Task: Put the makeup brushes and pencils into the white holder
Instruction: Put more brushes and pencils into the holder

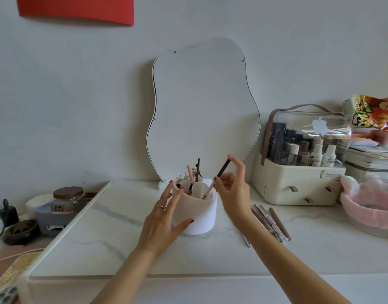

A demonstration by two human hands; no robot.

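Right hand (231, 185), centre of frame, is pinching a dark pencil (223, 167) tilted above the white holder (199, 212); left hand (164, 218), fingers spread, is steadying the holder's left wall. Holder is standing mid-worktop (123, 244), containing brushes. Remaining pencils (271, 222) are lying lower right of it.

Counter (123, 233) front and left of white holder (197, 213): bare, open lane. Right side: loose pencils (269, 222) lie near holder, cosmetics organizer (298, 185) beyond. Behind: wavy mirror (204, 106) blocks. Holder mouth crowded, brushes (196, 172) sticking up.
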